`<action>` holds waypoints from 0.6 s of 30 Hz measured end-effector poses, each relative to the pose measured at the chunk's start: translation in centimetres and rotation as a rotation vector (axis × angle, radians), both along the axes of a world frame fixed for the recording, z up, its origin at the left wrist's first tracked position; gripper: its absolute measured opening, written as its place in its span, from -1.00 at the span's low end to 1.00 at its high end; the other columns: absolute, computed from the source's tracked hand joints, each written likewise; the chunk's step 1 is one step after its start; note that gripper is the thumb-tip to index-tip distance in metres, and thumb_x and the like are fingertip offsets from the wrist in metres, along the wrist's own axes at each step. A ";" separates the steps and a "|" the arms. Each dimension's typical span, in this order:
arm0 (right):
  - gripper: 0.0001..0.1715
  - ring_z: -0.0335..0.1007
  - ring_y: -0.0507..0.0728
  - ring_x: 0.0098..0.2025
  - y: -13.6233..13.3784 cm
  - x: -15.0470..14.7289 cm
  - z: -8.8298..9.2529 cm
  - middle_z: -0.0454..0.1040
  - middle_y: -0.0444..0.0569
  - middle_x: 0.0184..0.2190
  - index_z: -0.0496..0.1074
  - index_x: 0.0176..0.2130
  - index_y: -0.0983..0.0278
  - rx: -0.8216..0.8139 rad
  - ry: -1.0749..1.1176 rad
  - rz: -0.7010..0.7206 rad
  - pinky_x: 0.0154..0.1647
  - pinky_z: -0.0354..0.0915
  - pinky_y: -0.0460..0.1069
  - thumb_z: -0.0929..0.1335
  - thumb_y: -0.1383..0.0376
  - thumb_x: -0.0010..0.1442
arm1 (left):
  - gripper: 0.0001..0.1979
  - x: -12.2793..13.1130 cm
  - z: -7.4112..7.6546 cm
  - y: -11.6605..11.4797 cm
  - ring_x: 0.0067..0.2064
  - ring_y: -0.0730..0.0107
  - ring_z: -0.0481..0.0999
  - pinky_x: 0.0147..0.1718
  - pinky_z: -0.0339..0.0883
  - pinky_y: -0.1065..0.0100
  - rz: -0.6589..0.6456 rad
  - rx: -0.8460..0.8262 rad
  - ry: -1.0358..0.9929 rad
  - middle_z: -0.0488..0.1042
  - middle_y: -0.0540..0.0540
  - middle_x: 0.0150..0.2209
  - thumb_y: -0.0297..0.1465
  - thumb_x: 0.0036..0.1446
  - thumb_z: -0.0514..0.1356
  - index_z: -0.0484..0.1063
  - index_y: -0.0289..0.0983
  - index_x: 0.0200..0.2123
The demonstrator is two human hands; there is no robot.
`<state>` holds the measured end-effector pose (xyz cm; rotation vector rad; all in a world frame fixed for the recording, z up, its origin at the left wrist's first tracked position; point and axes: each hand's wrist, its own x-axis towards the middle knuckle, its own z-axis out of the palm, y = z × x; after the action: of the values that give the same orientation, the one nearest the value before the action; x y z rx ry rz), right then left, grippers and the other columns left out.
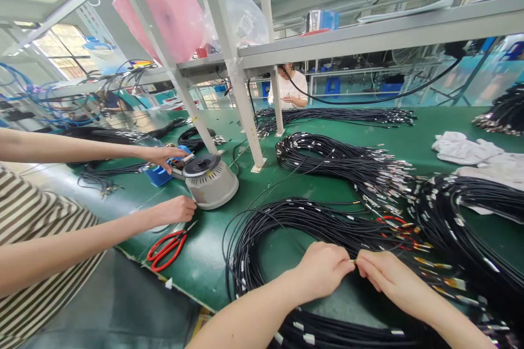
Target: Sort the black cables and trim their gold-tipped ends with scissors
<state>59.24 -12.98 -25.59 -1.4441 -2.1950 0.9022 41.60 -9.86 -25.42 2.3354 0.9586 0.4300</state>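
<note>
My left hand (325, 270) is closed in a pinch, thumb and forefinger together. Just to its right, the fingers of my right hand (382, 275) are also pinched. Between the two fingertips shows a small light-and-gold cable end (352, 262); most of it is hidden by the fingers. Both hands are above a large coiled bundle of black cables (262, 229), which carries white tags. At that bundle's right side, metal-tipped ends (426, 263) fan out, some with yellow bands. A red-handled tool (393, 222) lies partly among them.
At left, a co-worker's hands (176, 210) are at a grey round machine (213, 185). Red-handled scissors (167, 250) lie near the green table's (204, 278) edge. More cable bundles (323, 155), white gloves (466, 147) and shelf posts (245, 114) stand around. Another person (297, 87) sits beyond.
</note>
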 end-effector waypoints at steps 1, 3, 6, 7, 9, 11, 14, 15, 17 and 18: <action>-0.59 0.14 0.03 -0.61 0.0 0.1 0.0 0.16 -0.19 -0.70 0.21 -0.55 0.25 -0.019 0.020 -0.004 -0.54 0.07 -0.08 0.07 0.21 0.25 | -0.76 0.0 0.1 -0.1 -0.41 0.45 0.41 -0.36 0.19 0.48 0.007 -0.044 -0.023 0.48 0.02 -0.47 -0.37 0.14 0.01 0.45 -0.26 -0.44; -0.58 0.10 0.01 -0.65 0.0 0.2 0.2 0.15 -0.21 -0.72 0.23 -0.54 0.26 -0.139 0.090 -0.009 -0.59 0.06 -0.10 0.08 0.18 0.25 | -0.77 -0.1 0.2 -0.1 -0.47 0.49 0.37 -0.42 0.19 0.50 0.007 -0.165 -0.063 0.44 0.04 -0.54 -0.38 0.12 0.02 0.44 -0.27 -0.47; -0.62 0.08 -0.02 -0.68 -0.1 0.7 0.6 0.21 -0.20 -0.69 0.27 -0.47 0.28 -0.327 0.209 0.000 -0.65 0.06 -0.13 0.11 0.16 0.24 | -0.79 -0.4 0.3 0.0 -0.52 0.51 0.32 -0.50 0.16 0.51 -0.029 -0.360 -0.098 0.40 0.05 -0.57 -0.38 0.08 0.04 0.45 -0.29 -0.45; -0.65 0.11 -0.02 -0.66 -0.2 0.9 0.8 0.24 -0.19 -0.66 0.28 -0.45 0.29 -0.340 0.238 0.001 -0.64 0.08 -0.13 0.13 0.17 0.23 | -0.79 -0.5 0.4 0.0 -0.51 0.51 0.32 -0.50 0.17 0.52 -0.044 -0.400 -0.110 0.40 0.05 -0.56 -0.39 0.07 0.03 0.45 -0.30 -0.43; -0.70 0.18 -0.02 -0.61 -0.2 1.2 1.3 0.27 -0.18 -0.62 0.29 -0.43 0.30 -0.294 0.268 -0.006 -0.58 0.14 -0.13 0.16 0.19 0.22 | -0.77 -0.6 0.5 0.2 -0.50 0.51 0.32 -0.48 0.17 0.51 -0.057 -0.425 -0.127 0.39 0.05 -0.56 -0.41 0.08 0.00 0.45 -0.30 -0.40; -0.71 0.21 -0.01 -0.58 -0.3 1.3 1.6 0.27 -0.17 -0.61 0.29 -0.44 0.29 -0.230 0.254 -0.012 -0.54 0.16 -0.13 0.16 0.22 0.23 | -0.76 -0.7 0.6 0.2 -0.50 0.51 0.32 -0.46 0.17 0.51 -0.049 -0.383 -0.113 0.38 0.05 -0.57 -0.42 0.10 -0.02 0.45 -0.29 -0.41; -0.70 0.24 0.00 -0.54 -0.4 1.2 1.6 0.30 -0.16 -0.60 0.30 -0.44 0.29 -0.160 0.178 0.007 -0.50 0.17 -0.12 0.15 0.26 0.24 | -0.73 -0.5 0.5 0.0 -0.47 0.48 0.35 -0.44 0.16 0.49 -0.023 -0.252 -0.046 0.41 0.04 -0.54 -0.39 0.14 -0.04 0.43 -0.27 -0.43; -0.70 0.25 0.01 -0.53 -0.4 1.1 1.5 0.31 -0.16 -0.60 0.30 -0.45 0.29 -0.144 0.150 0.014 -0.49 0.17 -0.12 0.14 0.28 0.25 | -0.72 -0.4 0.5 -0.2 -0.45 0.47 0.37 -0.42 0.17 0.47 -0.017 -0.198 -0.020 0.43 0.03 -0.51 -0.38 0.16 -0.05 0.43 -0.26 -0.43; -0.68 0.24 0.00 -0.53 -0.4 0.9 1.3 0.31 -0.16 -0.60 0.28 -0.48 0.28 -0.113 0.100 0.025 -0.48 0.15 -0.13 0.13 0.30 0.26 | -0.70 -0.3 0.4 -0.4 -0.39 0.42 0.41 -0.37 0.18 0.44 -0.005 -0.088 0.043 0.47 0.01 -0.45 -0.34 0.19 -0.07 0.41 -0.24 -0.43; -0.66 0.23 0.00 -0.54 -0.4 0.8 1.1 0.30 -0.17 -0.61 0.27 -0.51 0.28 -0.096 0.078 0.031 -0.49 0.14 -0.13 0.13 0.31 0.26 | -0.69 -0.2 0.3 -0.5 -0.37 0.39 0.42 -0.36 0.19 0.42 -0.001 -0.040 0.080 0.48 -0.01 -0.43 -0.33 0.20 -0.09 0.41 -0.24 -0.42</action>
<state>60.02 -13.42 -24.46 -1.3961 -2.1492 1.0700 41.39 -10.41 -25.14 2.3323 0.9944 0.3163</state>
